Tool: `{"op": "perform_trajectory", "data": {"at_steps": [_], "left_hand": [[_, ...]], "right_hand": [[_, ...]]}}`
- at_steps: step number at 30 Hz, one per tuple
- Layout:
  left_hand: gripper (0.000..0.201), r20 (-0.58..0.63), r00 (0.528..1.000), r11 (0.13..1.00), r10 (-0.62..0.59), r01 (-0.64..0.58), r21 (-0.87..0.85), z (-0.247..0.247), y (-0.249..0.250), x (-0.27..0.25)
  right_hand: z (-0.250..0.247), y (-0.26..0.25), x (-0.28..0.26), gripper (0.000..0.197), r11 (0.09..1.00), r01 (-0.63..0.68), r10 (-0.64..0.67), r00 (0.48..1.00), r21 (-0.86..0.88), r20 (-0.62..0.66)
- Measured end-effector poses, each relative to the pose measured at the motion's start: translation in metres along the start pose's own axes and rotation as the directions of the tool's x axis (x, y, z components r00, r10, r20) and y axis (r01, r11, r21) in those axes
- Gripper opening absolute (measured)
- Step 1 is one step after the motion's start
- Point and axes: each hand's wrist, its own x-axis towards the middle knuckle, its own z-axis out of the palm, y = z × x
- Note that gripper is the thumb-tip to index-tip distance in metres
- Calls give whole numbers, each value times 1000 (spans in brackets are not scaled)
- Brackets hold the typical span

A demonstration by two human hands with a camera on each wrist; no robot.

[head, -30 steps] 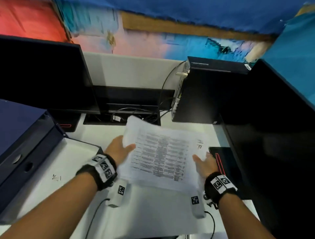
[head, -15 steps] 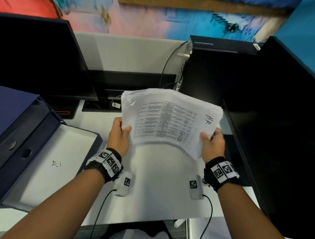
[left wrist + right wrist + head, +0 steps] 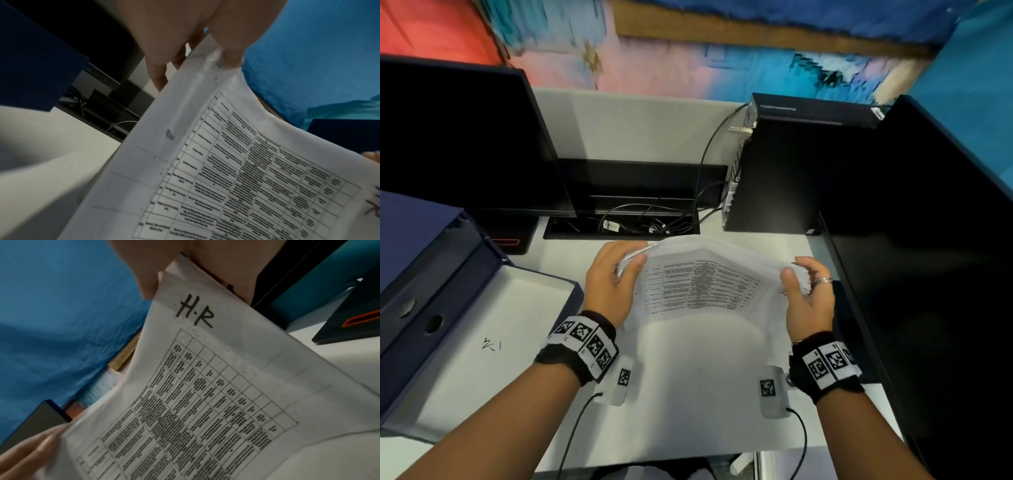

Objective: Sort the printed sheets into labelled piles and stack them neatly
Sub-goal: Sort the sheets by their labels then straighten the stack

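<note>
**Desk editor:** What goes left to right?

**Photographer:** Left of the stack of printed sheets point(image 3: 705, 284), an open navy box file point(image 3: 482, 308) lies with a scribbled mark on its pale inside face. Nearer the stack, the left hand point(image 3: 613, 284) grips the stack's left edge, thumb point(image 3: 228, 53) on top and fingers curled under. The stack hangs bowed above the white desk point(image 3: 705, 394), its top page a printed table. At its right edge the right hand point(image 3: 808, 298), a ring on one finger, pinches the paper the same way, beside the handwritten "H·R" point(image 3: 194, 313). Right of the stack stands a black computer tower point(image 3: 791, 171).

**Desk editor:** Which step is this?

**Photographer:** I'd judge it the squaring-up: both hands hold one labelled bundle clear of the desk, seemingly to tap it even or carry it to its pile. The next move likely calls for levelling the edges, then lowering the stack flat without letting the bowed middle fan out.

**Desk editor:** Anything we can't vouch for?

**Photographer:** Plenty. The table text is too blurred to read. The mark inside the box file is illegible. How many sheets are in the stack can't be told. Fingertips under the paper are hidden. No other labelled pile shows, and the far wall is a smear of colour.
</note>
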Motion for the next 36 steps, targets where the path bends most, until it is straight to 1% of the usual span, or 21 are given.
{"op": "perform_trajectory", "data": {"at_steps": [1, 3, 5, 6, 7, 9, 11, 12, 13, 14, 15, 17, 19, 24, 27, 31, 32, 33, 34, 35, 36], "left_hand": [[19, -11, 1000, 1000, 13, -13, 9, -1, -3, 1], [19, -27, 999, 999, 45, -44, 22, -3, -7, 4], [23, 4, 996, 994, 90, -90, 61, -5, -9, 6], [27, 52, 992, 987, 111, -116, 111, -5, -10, 7], [32, 114, 984, 970, 139, -158, 187, -6, -10, 7], [40, 236, 953, 889, 188, -268, 371, -6, -14, 7], [45, 266, 944, 828, 195, -304, 472, -9, -13, 8], [45, 258, 944, 822, 204, -308, 478, -11, -12, 10], [43, 244, 944, 832, 222, -314, 457, -13, -11, 12], [38, 218, 949, 857, 228, -301, 418, -14, -8, 14], [31, 179, 962, 895, 207, -260, 363, -15, -5, 16], [16, 98, 992, 963, 79, -101, 248, -15, 1, 20], [11, 66, 997, 986, -38, 27, 167, -15, 6, 22], [15, 10, 980, 980, -199, 199, 15, -11, 3, 25], [18, 13, 969, 968, -248, 248, -43, -10, 5, 26], [29, -14, 948, 937, -319, 313, -154, -11, 8, 28], [30, -19, 950, 940, -312, 306, -148, -13, 10, 29], [28, -4, 960, 954, -280, 278, -113, -13, 10, 29], [23, 44, 977, 978, -211, 211, 9, -15, 12, 28], [21, 150, 982, 973, -117, 83, 217, -16, 14, 27], [37, 278, 959, 884, -56, -82, 461, -16, 16, 26]], "right_hand": [[0, 0, 1, 16, 999, 26, -25, 1000, -47, 11], [-1, 5, 3, 13, 989, 66, -66, 998, -132, 8], [-1, 6, 5, 10, 972, 117, -116, 993, -205, 15], [-1, 7, 5, 14, 953, 162, -154, 987, -255, 52], [0, 6, 5, 24, 927, 195, -168, 980, -321, 108], [0, 7, 5, 52, 859, 217, -123, 967, -464, 224], [-3, 9, 7, 65, 733, 293, -132, 947, -614, 294], [-5, 10, 8, 66, 672, 328, -147, 938, -663, 315], [-6, 10, 10, 64, 636, 344, -152, 933, -691, 325], [-7, 9, 11, 59, 623, 348, -159, 933, -701, 322], [-8, 9, 12, 53, 622, 347, -165, 934, -702, 316], [-7, 7, 13, 43, 632, 340, -164, 937, -697, 309], [-6, 5, 14, 39, 652, 318, -140, 943, -688, 303], [-6, 3, 16, 36, 653, 289, -102, 949, -700, 297], [-6, 2, 17, 31, 656, 274, -92, 954, -703, 286], [-3, -2, 19, 25, 610, 259, -67, 958, -749, 277], [-3, -3, 19, 25, 600, 259, -63, 958, -757, 278], [-3, -5, 19, 24, 595, 256, -56, 959, -762, 278], [-4, -6, 19, 24, 596, 249, -49, 960, -764, 275], [-4, -6, 19, 23, 597, 243, -41, 961, -765, 274], [-4, -7, 19, 22, 592, 247, -38, 959, -767, 279]]}}
